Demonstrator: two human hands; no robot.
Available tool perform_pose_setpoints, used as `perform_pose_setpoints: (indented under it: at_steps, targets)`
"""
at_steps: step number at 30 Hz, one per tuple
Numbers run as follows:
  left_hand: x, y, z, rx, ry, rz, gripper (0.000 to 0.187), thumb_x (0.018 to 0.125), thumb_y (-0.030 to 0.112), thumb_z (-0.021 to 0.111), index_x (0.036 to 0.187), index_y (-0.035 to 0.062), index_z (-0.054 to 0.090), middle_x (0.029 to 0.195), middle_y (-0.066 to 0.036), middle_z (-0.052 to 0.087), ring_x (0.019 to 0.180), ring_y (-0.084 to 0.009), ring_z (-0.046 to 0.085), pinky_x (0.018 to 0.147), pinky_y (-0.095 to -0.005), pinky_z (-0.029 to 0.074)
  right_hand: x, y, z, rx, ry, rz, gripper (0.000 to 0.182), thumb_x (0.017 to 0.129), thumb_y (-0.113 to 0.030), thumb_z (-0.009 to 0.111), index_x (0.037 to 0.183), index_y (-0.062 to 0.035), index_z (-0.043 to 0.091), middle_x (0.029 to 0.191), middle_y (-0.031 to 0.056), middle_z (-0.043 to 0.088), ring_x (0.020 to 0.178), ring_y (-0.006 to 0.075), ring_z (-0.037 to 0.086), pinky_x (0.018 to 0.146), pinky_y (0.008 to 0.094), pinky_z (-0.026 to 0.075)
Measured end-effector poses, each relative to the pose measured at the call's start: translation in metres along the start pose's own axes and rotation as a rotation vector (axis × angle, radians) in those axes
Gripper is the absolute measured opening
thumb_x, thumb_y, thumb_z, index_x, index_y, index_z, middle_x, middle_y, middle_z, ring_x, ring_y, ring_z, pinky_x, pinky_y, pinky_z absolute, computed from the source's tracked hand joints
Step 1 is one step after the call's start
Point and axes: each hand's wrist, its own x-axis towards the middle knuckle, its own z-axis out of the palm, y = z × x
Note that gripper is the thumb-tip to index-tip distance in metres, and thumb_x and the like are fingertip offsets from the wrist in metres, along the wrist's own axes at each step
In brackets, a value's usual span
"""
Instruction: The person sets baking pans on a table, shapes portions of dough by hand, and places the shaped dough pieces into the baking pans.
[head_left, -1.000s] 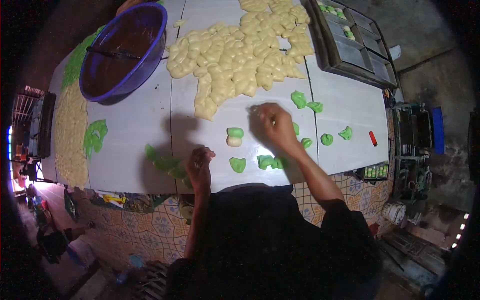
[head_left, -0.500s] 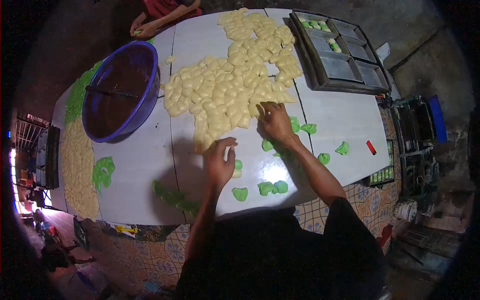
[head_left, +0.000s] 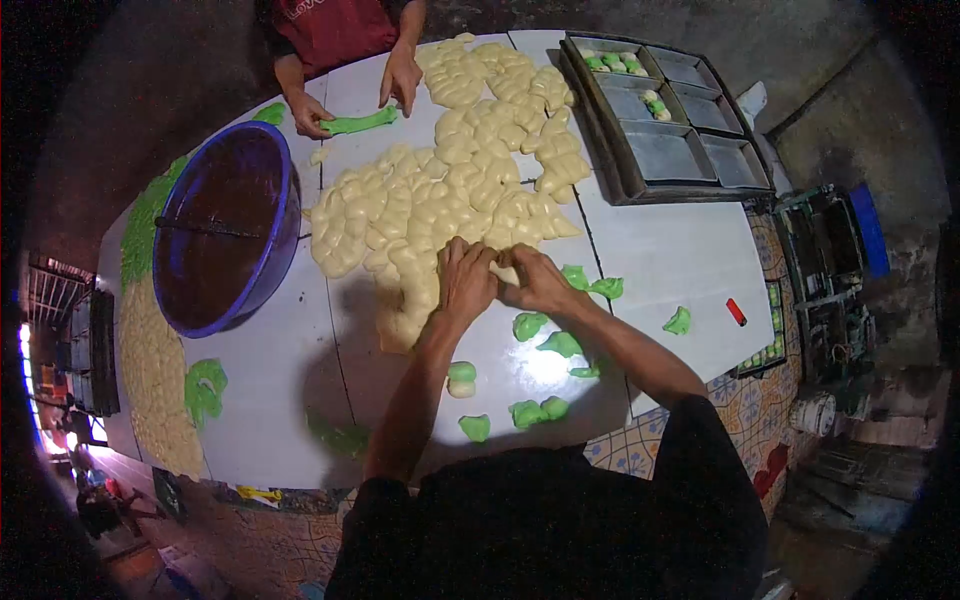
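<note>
A large cream dough sheet (head_left: 440, 195), lumpy and in many joined pieces, covers the middle of the table. At its near edge my left hand (head_left: 467, 283) presses with its fingers bent on the dough. My right hand (head_left: 536, 282) is close beside it, thumb and fingers pinching a small bit of cream dough (head_left: 506, 272). Below my hands lies a small roll of green and cream dough (head_left: 461, 380). Several loose green dough pieces (head_left: 529, 326) are scattered near my right forearm, and others (head_left: 474, 428) lie closer to my body.
A purple basin (head_left: 290, 215) with dark contents and a stick stands at left. Across the table, a co-worker's hands hold a green dough strip (head_left: 360, 122). Divided metal trays (head_left: 665, 155) holding a few green-cream rolls sit at the back right. A red lighter (head_left: 737, 312) lies at right.
My left hand has moved up and right, beside my right hand at the dough edge. The co-worker has come further into view, with a green strip stretched between both hands.
</note>
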Motion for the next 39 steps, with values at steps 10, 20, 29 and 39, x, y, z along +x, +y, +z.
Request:
perform_pose_setpoints:
  at_steps: [10, 20, 29, 39]
  targets:
    - [-0.079, 0.056, -0.056, -0.934, 0.284, -0.287, 0.013, 0.076, -0.011, 0.051, 0.082, 0.0002, 0.050, 0.078, -0.009, 0.050, 0.076, -0.0194, 0.052, 0.075, -0.0266, 0.040, -0.142, -0.075, -0.076, 0.609, 0.417, -0.136, 0.019, 0.072, -0.010, 0.068, 0.082, 0.0039, 0.060, 0.077, 0.0095, 0.055, 0.071, 0.0188, 0.052, 0.063, 0.0310, 0.042]
    - [-0.145, 0.078, -0.086, -1.944, 0.466, -0.547, 0.024, 0.082, 0.015, 0.054, 0.103, 0.0027, 0.053, 0.111, -0.017, 0.058, 0.112, -0.0429, 0.053, 0.097, -0.0553, 0.041, -0.183, -0.062, -0.120, 1.147, 1.005, -0.033, 0.024, 0.084, -0.015, 0.058, 0.096, 0.0055, 0.055, 0.093, 0.0084, 0.048, 0.079, 0.0217, 0.052, 0.066, 0.0293, 0.047]
    - [-0.168, 0.097, -0.103, -1.956, 0.271, -0.596, 0.022, 0.097, 0.016, 0.041, 0.114, 0.0028, 0.044, 0.121, -0.031, 0.051, 0.117, -0.0423, 0.050, 0.101, -0.0547, 0.039, -0.158, 0.043, -0.086, -0.130, 0.606, 0.358, 0.023, 0.090, -0.013, 0.059, 0.103, 0.0037, 0.065, 0.117, 0.0171, 0.058, 0.110, 0.0212, 0.055, 0.088, 0.0302, 0.047]
    - [-0.169, 0.118, -0.113, -1.892, 0.353, -0.605, 0.052, 0.101, 0.029, 0.040, 0.144, 0.0025, 0.027, 0.135, -0.013, 0.045, 0.124, -0.0202, 0.043, 0.104, -0.0329, 0.034, -0.126, -0.129, 0.061, 0.330, 0.099, -0.031, 0.038, 0.079, -0.004, 0.069, 0.116, -0.0023, 0.063, 0.123, 0.0126, 0.052, 0.106, 0.0197, 0.054, 0.086, 0.0297, 0.047]
